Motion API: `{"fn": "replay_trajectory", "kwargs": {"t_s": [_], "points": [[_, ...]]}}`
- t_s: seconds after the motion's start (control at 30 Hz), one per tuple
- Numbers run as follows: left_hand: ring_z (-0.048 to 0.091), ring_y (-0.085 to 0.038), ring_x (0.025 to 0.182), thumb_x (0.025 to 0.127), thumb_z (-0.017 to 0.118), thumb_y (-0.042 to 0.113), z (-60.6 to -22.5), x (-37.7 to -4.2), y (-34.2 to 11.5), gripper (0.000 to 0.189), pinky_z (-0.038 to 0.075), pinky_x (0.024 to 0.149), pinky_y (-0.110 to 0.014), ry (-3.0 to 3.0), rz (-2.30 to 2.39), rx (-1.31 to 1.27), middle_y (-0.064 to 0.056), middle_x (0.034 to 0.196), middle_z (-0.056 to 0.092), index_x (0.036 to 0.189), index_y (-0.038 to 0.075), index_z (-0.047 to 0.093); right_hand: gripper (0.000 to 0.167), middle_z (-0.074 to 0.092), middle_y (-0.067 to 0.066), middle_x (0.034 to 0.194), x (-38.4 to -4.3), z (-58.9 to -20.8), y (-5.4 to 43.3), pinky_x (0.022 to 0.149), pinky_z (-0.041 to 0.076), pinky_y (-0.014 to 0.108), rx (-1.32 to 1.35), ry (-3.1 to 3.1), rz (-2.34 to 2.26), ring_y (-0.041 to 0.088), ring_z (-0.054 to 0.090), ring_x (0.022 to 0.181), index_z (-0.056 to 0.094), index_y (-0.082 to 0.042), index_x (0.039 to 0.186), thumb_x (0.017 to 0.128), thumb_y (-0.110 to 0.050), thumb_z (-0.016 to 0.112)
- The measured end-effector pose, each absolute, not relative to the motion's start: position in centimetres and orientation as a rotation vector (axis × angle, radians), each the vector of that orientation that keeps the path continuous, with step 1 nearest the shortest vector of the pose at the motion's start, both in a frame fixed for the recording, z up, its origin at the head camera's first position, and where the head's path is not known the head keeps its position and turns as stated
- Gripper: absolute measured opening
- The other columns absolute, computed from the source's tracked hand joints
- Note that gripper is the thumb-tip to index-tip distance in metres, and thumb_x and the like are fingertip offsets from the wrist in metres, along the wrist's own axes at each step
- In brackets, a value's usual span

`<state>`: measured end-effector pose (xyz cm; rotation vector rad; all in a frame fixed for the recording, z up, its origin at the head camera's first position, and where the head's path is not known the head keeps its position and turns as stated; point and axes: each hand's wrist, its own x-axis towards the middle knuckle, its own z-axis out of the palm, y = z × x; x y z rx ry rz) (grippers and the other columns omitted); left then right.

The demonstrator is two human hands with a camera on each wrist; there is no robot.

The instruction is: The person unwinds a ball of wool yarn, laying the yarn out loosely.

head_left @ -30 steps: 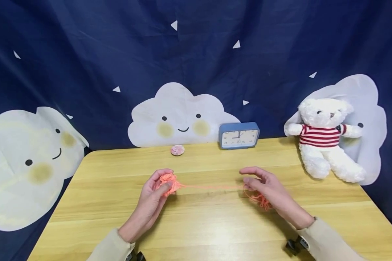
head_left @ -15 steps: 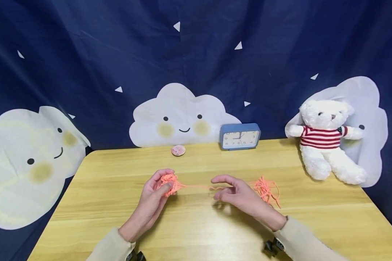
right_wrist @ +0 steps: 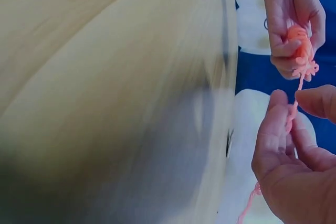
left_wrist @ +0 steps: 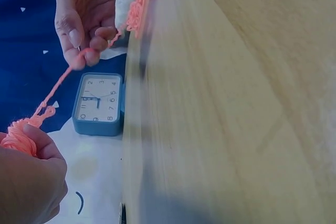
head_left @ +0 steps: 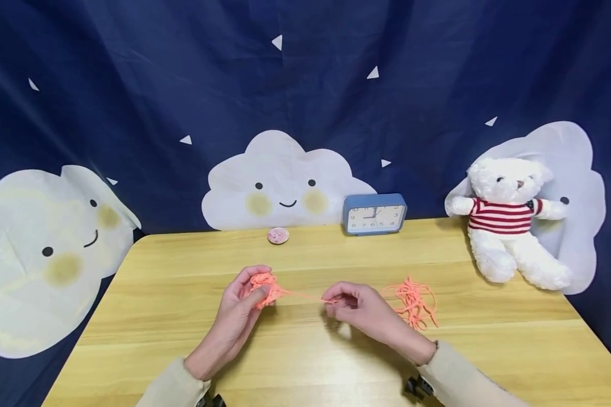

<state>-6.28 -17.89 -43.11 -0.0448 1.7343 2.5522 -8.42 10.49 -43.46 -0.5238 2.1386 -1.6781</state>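
Observation:
A wound bundle of coral-orange yarn (head_left: pixel 261 281) sits in my left hand (head_left: pixel 236 317), thumb on the near side and fingers behind it. From its right end a strand (head_left: pixel 301 295) runs to my right hand (head_left: pixel 370 314), whose thumb and forefinger pinch it. In the right wrist view the strand (right_wrist: pixel 301 83) passes between thumb and fingers, then trails below the hand. A loose, tangled heap of the same yarn (head_left: pixel 412 301) lies on the table just right of my right hand. Part of the bundle is hidden by my left fingers.
On the wooden table (head_left: pixel 183 254), a blue alarm clock (head_left: pixel 375 215) stands at the back edge. A round pink patterned disc (head_left: pixel 278 236) lies left of it. A white teddy bear (head_left: pixel 506 215) in a striped shirt sits at the back right, before a dark blue curtain (head_left: pixel 326 85).
My right hand has moved left toward the bundle, uncovering the loose heap, and its fingers have closed on the strand. The left hand stays in place with the bundle.

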Motion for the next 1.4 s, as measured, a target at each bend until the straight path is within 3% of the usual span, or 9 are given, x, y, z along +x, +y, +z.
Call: {"fn": "replay_trajectory", "kwargs": {"t_s": [0.27,0.47,0.63,0.73,0.87,1.0,1.4], "points": [[0.068,-0.014,0.101,0.1,0.057,-0.017,-43.3,-6.3,-17.9,0.038,0.063,0.084,-0.024,1.7,2.581,-0.045,-0.01,0.12,0.066,0.136,-0.006,0.058,0.021,0.075,0.021,0.105,-8.7,-43.4,12.8,0.088,0.063,0.036,-0.507,2.194,-1.732,0.039,0.073,0.096,0.073,0.006,0.116,0.107,-0.012,0.071],[0.068,-0.014,0.1,0.1,0.057,-0.017,-43.4,-6.2,-18.0,0.038,0.063,0.084,-0.025,1.691,2.59,-0.031,-0.009,0.119,0.065,0.136,-0.005,0.057,0.023,0.072,0.025,0.106,-9.1,-43.1,14.9,0.087,0.064,0.036,-0.436,2.234,-1.773,0.035,0.073,0.095,0.069,0.01,0.117,0.107,-0.011,0.07],[0.067,-0.014,0.101,0.1,0.057,-0.016,-43.4,-6.1,-18.1,0.037,0.062,0.084,-0.024,1.692,2.588,-0.039,-0.009,0.12,0.064,0.136,-0.006,0.057,0.026,0.071,0.02,0.095,-9.1,-42.9,16.6,0.057,0.054,0.024,-0.282,2.219,-1.842,0.018,0.062,0.07,0.067,0.011,0.117,0.107,-0.013,0.071],[0.067,-0.014,0.103,0.101,0.057,-0.016,-43.3,-6.1,-18.2,0.037,0.062,0.085,-0.024,1.695,2.587,-0.044,-0.01,0.121,0.065,0.136,-0.007,0.057,0.027,0.069,0.016,0.089,-8.9,-43.1,17.6,0.048,0.045,0.023,-0.227,2.208,-1.872,0.014,0.054,0.063,0.067,0.011,0.116,0.108,-0.014,0.07],[0.067,-0.014,0.104,0.1,0.057,-0.016,-43.4,-6.1,-18.3,0.037,0.062,0.087,-0.025,1.693,2.587,-0.056,-0.011,0.123,0.064,0.137,-0.008,0.057,0.026,0.071,0.013,0.092,-8.9,-43.4,18.9,0.061,0.058,0.026,-0.232,2.226,-1.909,0.016,0.065,0.076,0.066,0.012,0.116,0.109,-0.012,0.068],[0.066,-0.014,0.105,0.1,0.058,-0.016,-43.4,-6.2,-18.4,0.038,0.062,0.088,-0.025,1.701,2.584,-0.074,-0.012,0.124,0.063,0.137,-0.007,0.057,0.023,0.073,0.008,0.095,-9.0,-43.8,20.2,0.075,0.061,0.028,-0.217,2.292,-1.911,0.015,0.068,0.085,0.068,0.012,0.116,0.109,-0.01,0.067],[0.066,-0.015,0.106,0.101,0.057,-0.015,-43.0,-6.1,-18.6,0.037,0.062,0.091,-0.027,1.71,2.581,-0.105,-0.012,0.125,0.062,0.137,-0.006,0.056,0.026,0.073,0.004,0.094,-9.0,-44.4,24.4,0.072,0.059,0.027,-0.023,2.394,-1.887,0.014,0.066,0.082,0.068,0.01,0.119,0.111,-0.015,0.065]]}}
